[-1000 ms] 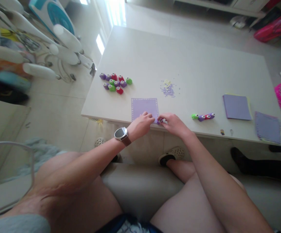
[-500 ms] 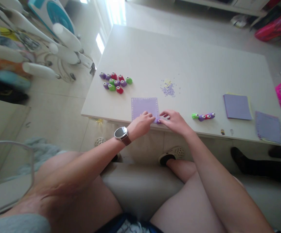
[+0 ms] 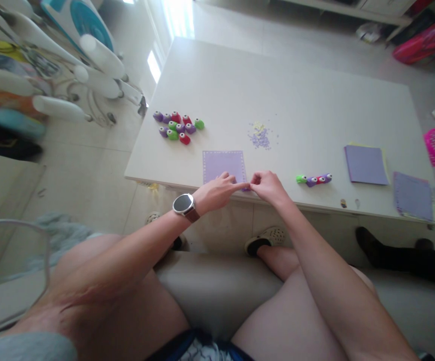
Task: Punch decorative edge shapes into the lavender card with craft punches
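Note:
A purple square sheet [image 3: 223, 163] with small holes punched along its edges lies at the table's front edge. My left hand [image 3: 217, 193] rests over its lower part, index finger stretched to the right. Beside the sheet's lower right corner, my right hand [image 3: 268, 186] has its fingers pinched together, meeting the left fingertip; anything between them is too small to make out. Below the left index finger shows a bit of a small purple punch [image 3: 246, 189]. Behind the hands lies a pile of purple and yellow paper bits [image 3: 260, 136].
Several coloured punches [image 3: 179, 128] stand at the left of the white table [image 3: 296, 100]. A short row of punches [image 3: 314, 180] is right of my hands. Farther right are a stack of purple sheets [image 3: 367, 165] and a pile of punched sheets [image 3: 413, 195].
My left index finger has stretched out to the right. My right hand's fingers have closed from a looser spread, near the sheet's corner. The view has shifted slightly.

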